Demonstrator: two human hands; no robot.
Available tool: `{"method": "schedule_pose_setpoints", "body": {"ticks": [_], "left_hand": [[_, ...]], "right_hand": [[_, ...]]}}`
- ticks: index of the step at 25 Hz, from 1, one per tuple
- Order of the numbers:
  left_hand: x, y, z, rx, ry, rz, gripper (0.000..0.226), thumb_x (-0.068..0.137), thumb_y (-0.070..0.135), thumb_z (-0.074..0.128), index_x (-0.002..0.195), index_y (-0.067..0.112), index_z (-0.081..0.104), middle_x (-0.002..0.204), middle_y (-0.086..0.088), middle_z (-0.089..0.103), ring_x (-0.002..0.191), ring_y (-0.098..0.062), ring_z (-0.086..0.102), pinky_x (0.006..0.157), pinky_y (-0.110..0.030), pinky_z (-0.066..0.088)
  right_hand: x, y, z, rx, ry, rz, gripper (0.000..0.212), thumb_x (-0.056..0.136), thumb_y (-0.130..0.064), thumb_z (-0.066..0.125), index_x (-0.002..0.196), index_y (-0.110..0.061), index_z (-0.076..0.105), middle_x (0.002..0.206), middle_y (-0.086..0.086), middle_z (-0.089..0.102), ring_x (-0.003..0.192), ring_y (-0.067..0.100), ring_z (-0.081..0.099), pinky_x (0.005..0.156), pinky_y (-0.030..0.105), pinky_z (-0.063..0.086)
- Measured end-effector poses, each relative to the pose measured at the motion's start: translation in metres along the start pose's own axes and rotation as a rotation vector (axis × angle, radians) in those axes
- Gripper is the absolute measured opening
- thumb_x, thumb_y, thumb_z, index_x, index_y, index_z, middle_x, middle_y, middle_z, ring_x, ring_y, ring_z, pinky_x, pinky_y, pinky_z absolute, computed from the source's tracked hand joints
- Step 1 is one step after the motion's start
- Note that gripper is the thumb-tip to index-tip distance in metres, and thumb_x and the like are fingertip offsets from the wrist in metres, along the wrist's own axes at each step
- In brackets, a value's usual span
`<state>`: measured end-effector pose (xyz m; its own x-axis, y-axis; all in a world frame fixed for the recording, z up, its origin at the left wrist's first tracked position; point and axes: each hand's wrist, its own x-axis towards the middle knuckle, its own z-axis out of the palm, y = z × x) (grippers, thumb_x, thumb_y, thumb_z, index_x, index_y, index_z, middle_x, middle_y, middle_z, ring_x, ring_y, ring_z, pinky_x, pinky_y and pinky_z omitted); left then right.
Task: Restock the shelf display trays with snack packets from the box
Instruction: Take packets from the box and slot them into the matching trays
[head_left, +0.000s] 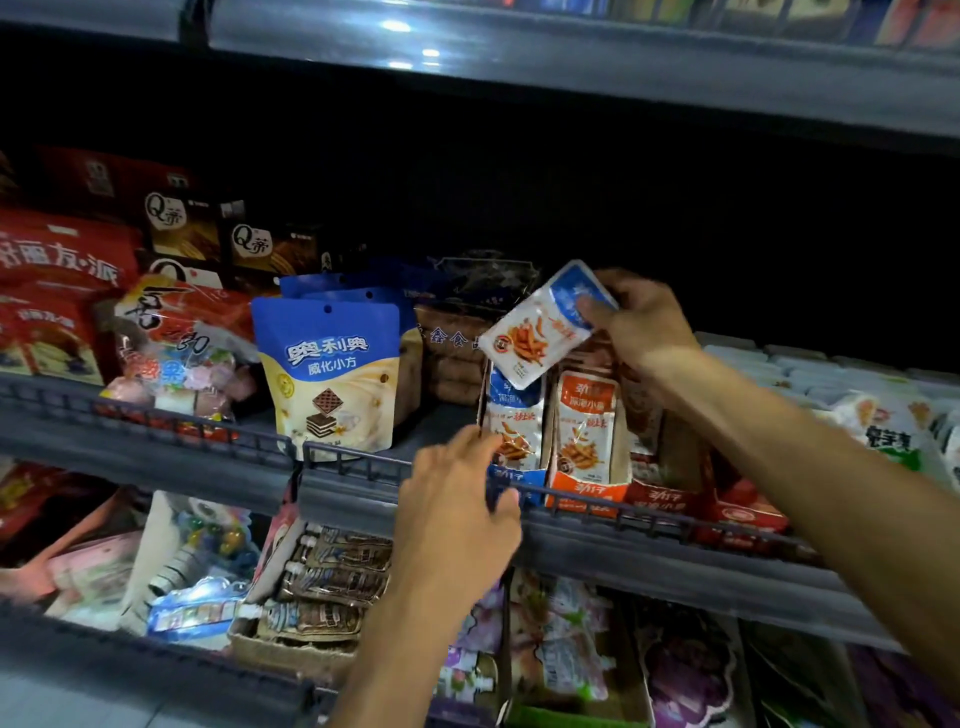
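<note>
Blue-white Oreo pouch (332, 374) left of left hand (457, 514), which grips blue display tray (511, 480); right hand (641, 322) pinches white-blue snack packet (540, 327).

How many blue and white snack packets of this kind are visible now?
2: one packet held up in the right hand, one standing in the blue display tray by the left hand. More may be hidden behind.

Your head camera's up close, facing the shelf (363, 499) straight on, tilted slightly down over its rail.
</note>
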<state>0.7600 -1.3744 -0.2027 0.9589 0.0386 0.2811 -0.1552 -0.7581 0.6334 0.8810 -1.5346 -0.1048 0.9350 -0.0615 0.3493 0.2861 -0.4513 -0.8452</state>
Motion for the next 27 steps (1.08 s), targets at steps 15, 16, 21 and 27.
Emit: {"method": "schedule_pose_setpoints", "body": {"ticks": [15, 16, 21, 27], "left_hand": [[0.003, -0.01, 0.016, 0.028, -0.105, 0.14, 0.053, 0.093, 0.032, 0.059, 0.142, 0.035, 0.04, 0.148, 0.018, 0.038, 0.137, -0.007, 0.03, 0.115, -0.033, 0.031], [0.002, -0.011, 0.017, 0.034, -0.107, 0.137, 0.053, 0.093, 0.032, 0.059, 0.142, 0.035, 0.039, 0.149, 0.018, 0.037, 0.137, -0.008, 0.03, 0.115, -0.033, 0.031], [0.002, -0.011, 0.02, 0.051, -0.096, 0.148, 0.055, 0.093, 0.034, 0.059, 0.143, 0.035, 0.037, 0.152, 0.017, 0.034, 0.139, -0.009, 0.027, 0.116, -0.033, 0.03], [0.001, -0.015, 0.019, 0.04, -0.1, 0.177, 0.057, 0.093, 0.033, 0.059, 0.144, 0.036, 0.035, 0.151, 0.019, 0.033, 0.138, -0.007, 0.027, 0.116, -0.033, 0.031]], "right_hand": [[-0.002, 0.034, 0.06, -1.175, -0.365, -0.34, 0.079, 0.072, -0.052, 0.075, 0.137, -0.026, 0.039, 0.143, 0.0, 0.045, 0.131, 0.024, 0.042, 0.106, 0.044, 0.028], [-0.002, 0.032, 0.059, -1.207, -0.368, -0.326, 0.082, 0.071, -0.055, 0.075, 0.138, -0.026, 0.039, 0.143, 0.001, 0.044, 0.132, 0.025, 0.04, 0.107, 0.045, 0.027], [-0.007, 0.03, 0.061, -1.263, -0.365, -0.331, 0.079, 0.074, -0.052, 0.073, 0.14, -0.021, 0.04, 0.146, 0.005, 0.034, 0.139, 0.027, 0.026, 0.111, 0.05, 0.022], [-0.008, 0.033, 0.063, -1.272, -0.29, -0.377, 0.078, 0.077, -0.05, 0.072, 0.139, -0.02, 0.036, 0.144, 0.005, 0.039, 0.134, 0.028, 0.031, 0.105, 0.046, 0.027]]}}
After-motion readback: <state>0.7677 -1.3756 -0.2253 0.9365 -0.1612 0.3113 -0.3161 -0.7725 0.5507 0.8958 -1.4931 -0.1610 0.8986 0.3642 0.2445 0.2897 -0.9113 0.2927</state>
